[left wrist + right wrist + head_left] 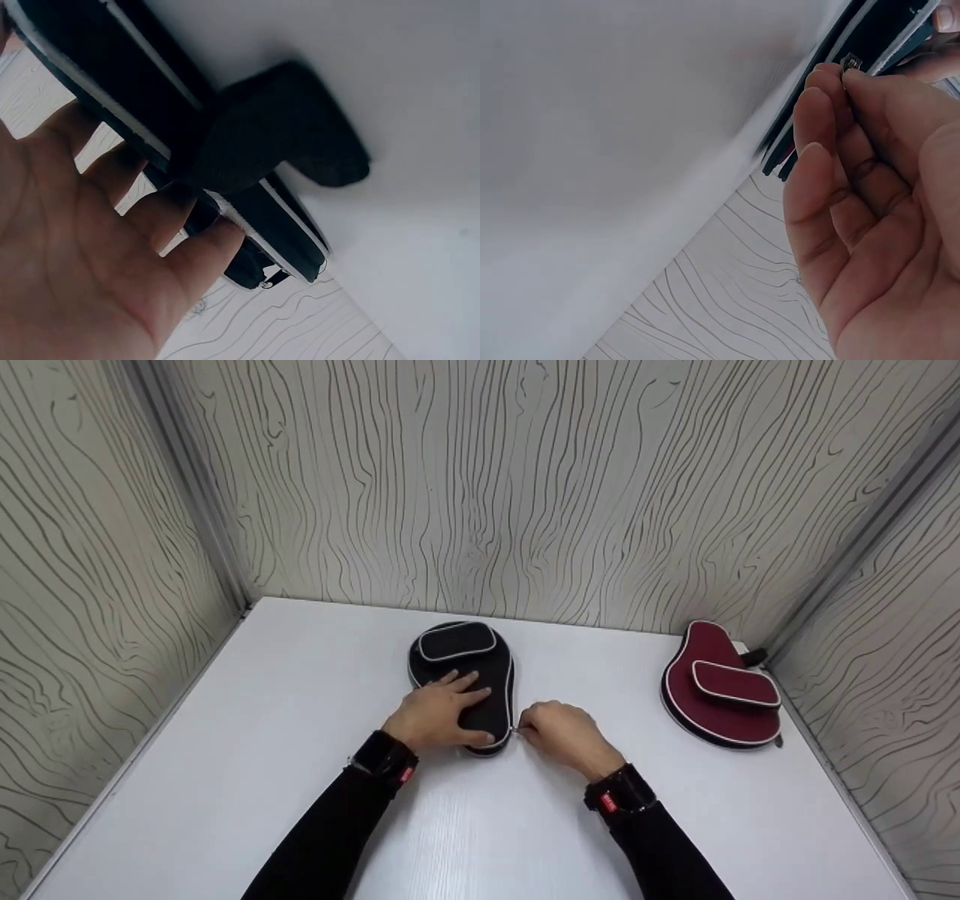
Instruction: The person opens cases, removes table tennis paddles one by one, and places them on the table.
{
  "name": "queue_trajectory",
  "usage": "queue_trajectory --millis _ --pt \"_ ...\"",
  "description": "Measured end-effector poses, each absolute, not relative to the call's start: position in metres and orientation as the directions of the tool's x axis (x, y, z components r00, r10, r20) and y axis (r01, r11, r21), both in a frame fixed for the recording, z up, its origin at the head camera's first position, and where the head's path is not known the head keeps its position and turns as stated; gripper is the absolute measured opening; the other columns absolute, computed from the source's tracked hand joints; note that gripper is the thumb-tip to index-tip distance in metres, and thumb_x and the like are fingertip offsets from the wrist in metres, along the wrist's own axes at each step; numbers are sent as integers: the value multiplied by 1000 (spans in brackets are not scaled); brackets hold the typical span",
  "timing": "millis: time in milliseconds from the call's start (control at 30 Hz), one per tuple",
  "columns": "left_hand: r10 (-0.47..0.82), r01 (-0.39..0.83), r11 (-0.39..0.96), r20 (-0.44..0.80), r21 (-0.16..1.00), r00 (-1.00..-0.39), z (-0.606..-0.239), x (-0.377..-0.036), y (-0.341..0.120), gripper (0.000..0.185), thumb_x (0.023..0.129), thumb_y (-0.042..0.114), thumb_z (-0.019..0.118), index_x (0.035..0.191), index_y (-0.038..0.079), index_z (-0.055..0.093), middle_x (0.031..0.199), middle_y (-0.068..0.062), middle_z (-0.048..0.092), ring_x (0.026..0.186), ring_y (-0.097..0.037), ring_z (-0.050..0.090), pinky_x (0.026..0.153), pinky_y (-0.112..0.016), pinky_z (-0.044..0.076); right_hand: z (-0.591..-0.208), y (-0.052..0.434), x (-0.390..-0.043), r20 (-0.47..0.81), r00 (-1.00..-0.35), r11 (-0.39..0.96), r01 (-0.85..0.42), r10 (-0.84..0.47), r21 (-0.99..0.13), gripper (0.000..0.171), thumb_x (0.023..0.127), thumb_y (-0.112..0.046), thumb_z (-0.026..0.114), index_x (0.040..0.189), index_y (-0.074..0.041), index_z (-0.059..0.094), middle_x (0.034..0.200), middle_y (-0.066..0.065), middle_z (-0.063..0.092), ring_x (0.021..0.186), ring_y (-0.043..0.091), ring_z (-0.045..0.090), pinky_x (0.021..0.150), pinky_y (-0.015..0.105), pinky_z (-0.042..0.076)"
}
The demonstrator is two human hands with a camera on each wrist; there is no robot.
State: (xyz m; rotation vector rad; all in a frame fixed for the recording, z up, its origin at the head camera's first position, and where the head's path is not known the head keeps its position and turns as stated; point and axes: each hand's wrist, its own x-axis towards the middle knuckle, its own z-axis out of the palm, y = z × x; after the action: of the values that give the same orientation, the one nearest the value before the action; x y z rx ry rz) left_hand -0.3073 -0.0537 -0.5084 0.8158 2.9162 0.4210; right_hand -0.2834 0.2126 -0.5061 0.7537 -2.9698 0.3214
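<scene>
A black paddle-shaped case [459,656] with white piping and a front pocket lies in the middle of the white table [285,712]. My left hand [439,709] lies flat on it, fingers spread and pressing down; the left wrist view shows those fingers [135,217] against the black case [262,127]. My right hand [559,731] sits at the case's near right edge, pinching the small metal zip pull [516,730]. In the right wrist view the zip pull [849,62] is held between thumb and forefinger at the case's edge [870,30].
A dark red case [718,686] of the same shape lies at the table's back right corner, close to the wall. Wood-grain panels [480,487] close in the table on the left, back and right. Bare table surface stretches to the left and near side.
</scene>
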Motion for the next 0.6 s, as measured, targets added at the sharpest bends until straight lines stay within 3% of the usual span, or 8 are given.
queue_trajectory --millis 433,600 --pt "509 487 822 1 296 -861 -508 -308 -59 92 102 81 74 177 33 55 194 -3 38 180 -43 36 135 -70 51 -503 209 -278 51 -809 784 -582 -586 -217 7 106 -15 86 104 -13 92 103 2 90 91 20 82 80 43 68" --pt "511 490 829 -8 269 -860 -508 -308 -60 92 103 83 69 179 34 52 194 -2 37 181 -41 34 142 -67 41 -501 211 -278 57 -816 794 -574 -575 -199 6 106 -14 86 104 -14 92 104 0 90 91 20 82 78 44 68"
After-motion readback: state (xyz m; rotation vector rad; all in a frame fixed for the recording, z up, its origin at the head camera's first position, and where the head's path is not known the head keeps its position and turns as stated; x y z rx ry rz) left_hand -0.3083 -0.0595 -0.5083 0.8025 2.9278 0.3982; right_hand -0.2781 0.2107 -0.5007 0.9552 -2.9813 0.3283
